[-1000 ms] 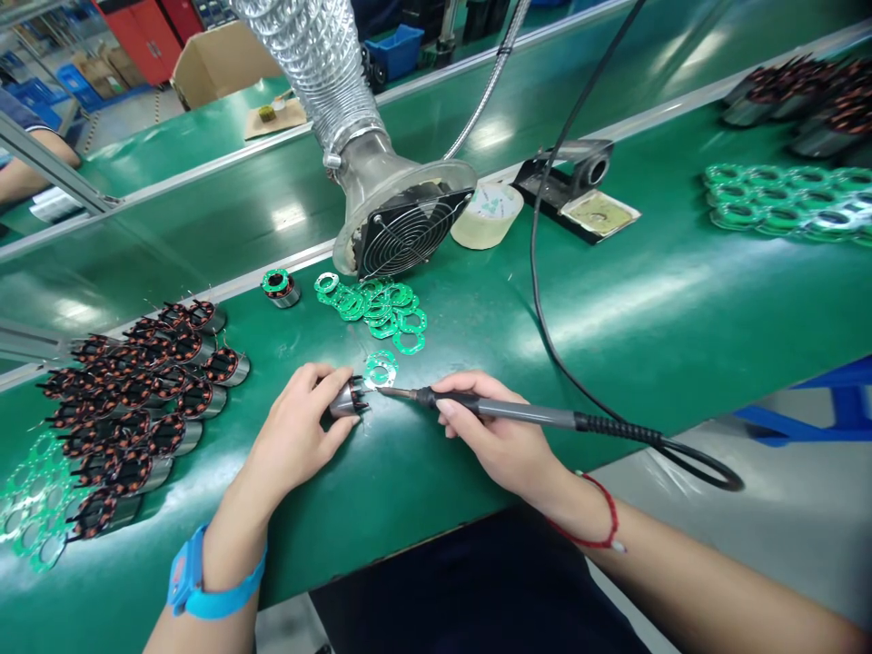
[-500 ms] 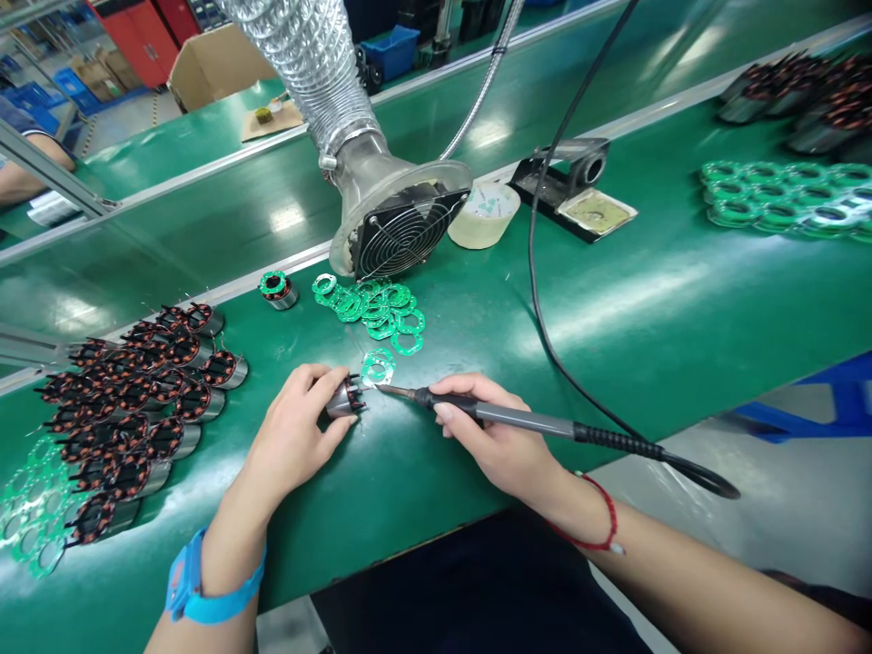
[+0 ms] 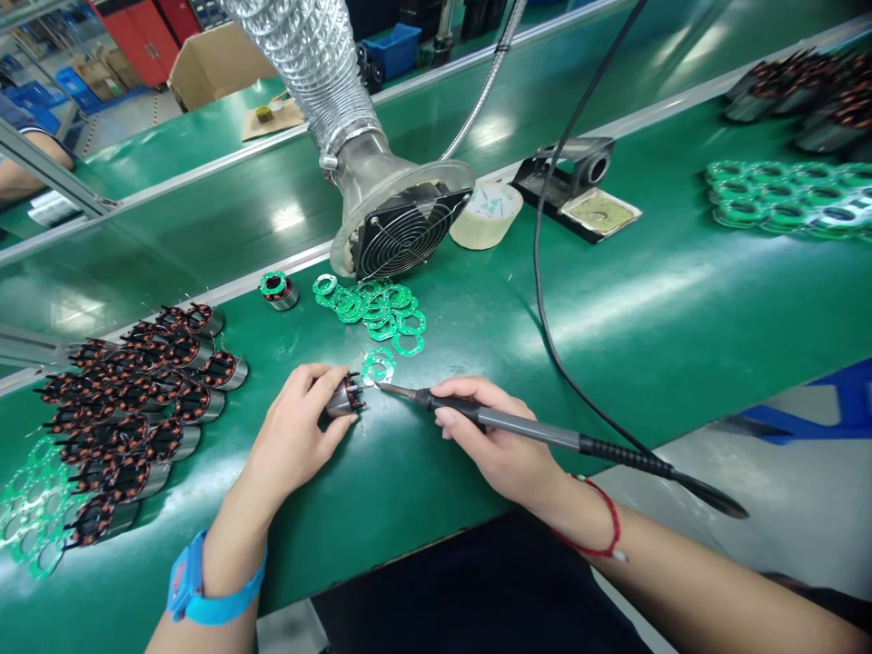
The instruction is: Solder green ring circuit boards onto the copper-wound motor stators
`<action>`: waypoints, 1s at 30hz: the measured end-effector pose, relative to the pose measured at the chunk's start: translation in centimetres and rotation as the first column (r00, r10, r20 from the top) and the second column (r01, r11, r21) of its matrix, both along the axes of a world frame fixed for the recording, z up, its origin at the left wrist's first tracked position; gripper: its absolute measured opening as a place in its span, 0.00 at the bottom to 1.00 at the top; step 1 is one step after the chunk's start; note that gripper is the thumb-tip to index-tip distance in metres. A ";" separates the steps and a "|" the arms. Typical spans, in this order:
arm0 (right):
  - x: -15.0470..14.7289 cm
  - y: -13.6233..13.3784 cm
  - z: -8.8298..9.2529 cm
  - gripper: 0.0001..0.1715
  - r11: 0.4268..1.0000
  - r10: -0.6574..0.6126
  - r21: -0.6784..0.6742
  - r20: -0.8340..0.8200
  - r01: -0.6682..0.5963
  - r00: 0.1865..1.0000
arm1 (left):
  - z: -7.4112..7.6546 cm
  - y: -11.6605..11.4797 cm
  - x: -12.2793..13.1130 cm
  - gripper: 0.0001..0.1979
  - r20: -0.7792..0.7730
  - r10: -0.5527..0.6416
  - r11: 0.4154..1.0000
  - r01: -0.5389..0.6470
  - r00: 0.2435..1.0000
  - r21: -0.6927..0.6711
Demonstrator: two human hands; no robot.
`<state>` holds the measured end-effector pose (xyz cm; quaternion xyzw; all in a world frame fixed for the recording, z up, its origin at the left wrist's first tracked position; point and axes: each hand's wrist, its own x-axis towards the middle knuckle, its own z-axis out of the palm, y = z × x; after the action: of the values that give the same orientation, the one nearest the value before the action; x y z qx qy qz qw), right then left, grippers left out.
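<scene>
My left hand point(image 3: 300, 427) is closed round a small motor stator point(image 3: 344, 397) lying on its side on the green bench mat point(image 3: 613, 300). My right hand point(image 3: 494, 445) grips a grey soldering iron point(image 3: 518, 427) like a pen. Its tip touches the stator's end, right beside a green ring-shaped circuit board point(image 3: 380, 365). The iron's black cable point(image 3: 551, 272) runs up and away over the mat.
A fume-extractor fan point(image 3: 405, 232) on a silver hose stands behind my hands, with loose green ring boards point(image 3: 371, 304) and one stator point(image 3: 278, 288) before it. Several wound stators point(image 3: 129, 400) lie at left. An iron stand point(image 3: 579, 186) and tape roll point(image 3: 485, 213) sit behind.
Both hands stay in place on the stator and the iron. The iron's cable loop at the right has swung slightly lower and outward.
</scene>
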<state>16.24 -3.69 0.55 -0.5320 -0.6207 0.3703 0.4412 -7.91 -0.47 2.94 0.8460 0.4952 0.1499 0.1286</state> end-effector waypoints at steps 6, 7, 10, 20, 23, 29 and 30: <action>0.0 0.2 0.1 0.08 0.999 0.038 -0.001 0.073 -0.038 0.997 | 0.0 0.1 0.0 0.21 -0.015 0.006 1.000 -0.006 1.000 -0.023; -0.1 0.2 0.2 0.08 0.999 0.035 0.009 0.090 -0.036 0.995 | 0.0 0.2 0.0 0.21 -0.016 0.005 1.000 -0.006 1.000 -0.025; -0.2 0.2 0.4 0.07 0.999 0.027 0.039 0.148 -0.033 0.989 | -0.1 0.3 0.0 0.21 -0.018 0.002 0.999 -0.002 1.000 -0.042; 0.1 -0.2 0.2 0.10 0.970 0.002 0.242 0.107 -0.028 0.994 | -0.2 0.2 0.0 0.22 -0.018 0.004 0.998 -0.005 1.000 -0.061; 0.2 0.5 0.6 0.17 0.986 0.099 0.119 0.139 -0.116 0.985 | 0.0 0.2 0.0 0.21 -0.015 0.004 0.998 -0.005 1.000 -0.069; -0.6 2.9 1.4 0.16 0.935 0.281 0.116 0.330 -0.334 0.901 | 0.1 0.2 0.1 0.21 -0.009 0.008 0.999 -0.008 1.000 -0.046; -0.9 3.2 1.4 0.16 0.921 0.292 0.136 0.375 -0.364 0.880 | 0.1 0.2 0.1 0.21 -0.009 0.008 0.999 -0.008 1.000 -0.046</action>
<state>15.39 -0.51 1.90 -0.4277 -0.8046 0.2749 0.3069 -7.79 -0.28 3.01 0.8414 0.5025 0.1355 0.1453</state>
